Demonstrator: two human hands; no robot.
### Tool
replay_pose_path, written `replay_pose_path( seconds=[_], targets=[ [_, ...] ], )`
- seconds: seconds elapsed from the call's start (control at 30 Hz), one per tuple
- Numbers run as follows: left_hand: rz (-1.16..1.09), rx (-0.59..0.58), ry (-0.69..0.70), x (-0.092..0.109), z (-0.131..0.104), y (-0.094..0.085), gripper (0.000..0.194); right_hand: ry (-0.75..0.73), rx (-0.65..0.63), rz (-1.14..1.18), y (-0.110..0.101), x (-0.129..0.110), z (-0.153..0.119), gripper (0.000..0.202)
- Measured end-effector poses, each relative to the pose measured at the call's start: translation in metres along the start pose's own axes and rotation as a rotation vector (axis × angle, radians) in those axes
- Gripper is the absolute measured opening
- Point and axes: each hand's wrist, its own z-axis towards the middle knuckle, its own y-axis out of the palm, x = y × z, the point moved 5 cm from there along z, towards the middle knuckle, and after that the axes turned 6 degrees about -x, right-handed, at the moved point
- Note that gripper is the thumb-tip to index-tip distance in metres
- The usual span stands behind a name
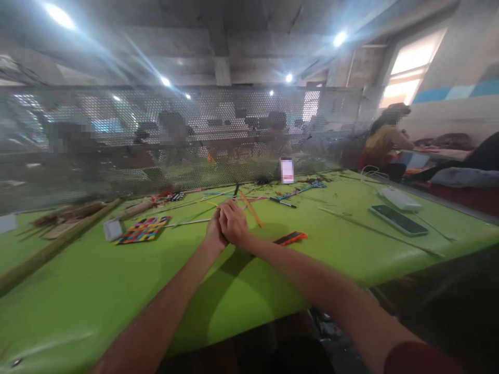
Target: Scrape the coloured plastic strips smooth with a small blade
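My left hand (217, 228) and my right hand (234, 221) are pressed together above the green table (249, 306), at the middle of the view. The fingers of both are closed, and whatever lies between them is hidden. Thin coloured strips, among them an orange one (251, 209), spread out just beyond the hands. To the left lies a colourful woven square (146, 229). An orange and black cutter (292, 238) rests on the table near my right wrist.
A phone (398, 219) and a white power bank (400, 199) lie at the right. Another phone (287, 171) stands by the mesh screen (218, 174). A wooden pole (58, 244) lies left. A person (384, 137) sits far right.
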Motion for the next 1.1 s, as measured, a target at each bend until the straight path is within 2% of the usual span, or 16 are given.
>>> replay_pose_path(
  seconds=[0.07,0.13,0.23,0.3,0.43,0.5,0.63,0.83,0.97,1.1],
  targets=[
    [-0.004,0.041,0.013,0.004,0.000,0.001,0.037,0.044,0.034,0.040,-0.008,0.011,0.006,0.024],
    [-0.008,0.070,0.023,0.007,-0.001,0.002,0.046,0.017,0.092,0.069,-0.023,0.021,0.012,0.028],
    [-0.001,0.082,0.027,0.008,-0.004,0.003,0.050,-0.053,0.199,0.091,-0.047,0.029,0.018,0.031],
    [0.000,0.071,0.029,0.009,-0.006,0.004,0.051,-0.127,0.167,0.056,-0.051,0.026,0.018,0.029],
    [0.003,0.045,-0.001,0.010,-0.009,0.006,0.047,-0.317,-0.090,-0.099,-0.025,0.004,0.008,0.034],
    [0.016,0.042,-0.029,0.011,-0.011,0.007,0.048,-0.320,-0.138,-0.169,-0.012,-0.001,0.004,0.033],
    [0.035,0.013,-0.067,0.011,-0.013,0.012,0.056,-0.259,-0.106,-0.312,-0.003,0.002,0.006,0.028],
    [0.037,-0.246,-0.062,0.007,-0.015,0.025,0.066,-0.324,-0.061,-0.357,-0.009,-0.007,0.007,0.033],
    [-0.006,-0.181,0.026,0.008,-0.011,0.018,0.055,-0.330,-0.086,-0.325,-0.003,-0.023,0.001,0.029],
    [-0.038,-0.146,0.071,0.011,-0.009,0.014,0.054,-0.297,-0.061,-0.323,0.006,-0.029,-0.004,0.029]
  ],
)
